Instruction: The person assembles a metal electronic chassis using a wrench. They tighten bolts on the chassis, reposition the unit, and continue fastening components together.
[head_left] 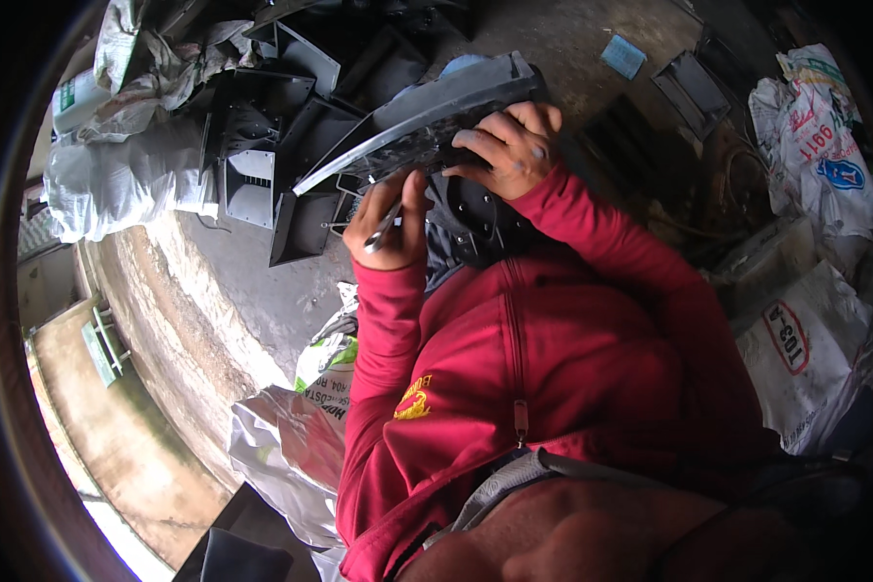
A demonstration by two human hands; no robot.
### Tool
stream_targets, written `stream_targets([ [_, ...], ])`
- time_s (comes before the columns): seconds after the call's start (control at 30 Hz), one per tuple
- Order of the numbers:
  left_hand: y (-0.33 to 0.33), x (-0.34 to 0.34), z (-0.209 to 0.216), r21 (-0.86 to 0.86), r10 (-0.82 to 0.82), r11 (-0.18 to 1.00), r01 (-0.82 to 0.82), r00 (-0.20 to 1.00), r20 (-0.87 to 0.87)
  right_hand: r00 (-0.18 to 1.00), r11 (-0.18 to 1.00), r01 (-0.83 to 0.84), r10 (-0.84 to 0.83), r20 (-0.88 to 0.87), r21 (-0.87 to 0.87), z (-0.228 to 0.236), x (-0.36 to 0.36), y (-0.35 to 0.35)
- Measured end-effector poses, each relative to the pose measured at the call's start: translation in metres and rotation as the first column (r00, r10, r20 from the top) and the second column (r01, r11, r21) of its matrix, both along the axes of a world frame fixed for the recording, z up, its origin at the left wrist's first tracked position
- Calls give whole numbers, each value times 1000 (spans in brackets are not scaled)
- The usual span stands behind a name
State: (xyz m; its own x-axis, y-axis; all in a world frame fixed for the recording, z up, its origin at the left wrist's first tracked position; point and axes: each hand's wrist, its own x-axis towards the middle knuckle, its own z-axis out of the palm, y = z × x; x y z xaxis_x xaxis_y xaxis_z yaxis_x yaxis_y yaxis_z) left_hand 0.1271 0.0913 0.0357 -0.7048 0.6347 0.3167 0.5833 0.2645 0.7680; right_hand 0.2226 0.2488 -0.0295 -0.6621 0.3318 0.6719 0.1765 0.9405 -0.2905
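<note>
A long dark grey panel (pixel 422 109) with a lighter edge is held tilted in front of my body. Its narrow end points down to the left. My right hand (pixel 509 147) grips the panel near its right end, fingers bent over the near side. Close under the panel's near edge, my left hand (pixel 390 225) is closed around a slim, shiny metal tool (pixel 382 233). The tool's rear end sticks out toward me; its working tip is hidden, so its exact kind does not show.
Several dark box-like housings (pixel 299 228) lie piled on the floor ahead and left. White sacks (pixel 803 354) stand at the right, and a plastic bag (pixel 286 446) lies close on the left. A blue piece (pixel 623 57) and another dark frame (pixel 691 92) rest on the floor beyond.
</note>
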Motion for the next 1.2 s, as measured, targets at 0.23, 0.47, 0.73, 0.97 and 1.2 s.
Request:
stream_targets([
  [0.23,20,6,1,-87,-49,996,21,940,-338,1000,1000,4,-4,-2,-25,2,0,-5],
  [0.47,38,-7,1,-402,-268,913,65,840,-471,999,999,-8,6,-46,-48,-9,2,0],
  [0.73,-21,-17,-24,187,-50,980,-62,839,541,997,999,0,-4,-79,-50,-7,-1,0],
  [0.97,16,-3,-4,-174,-57,985,-5,936,-348,999,1000,-1,1,-45,-15,-3,-4,-3],
  [1.2,55,0,14,-699,-331,715,-24,869,-369,985,992,-18,-3,-173,-121,-9,-4,-3],
])
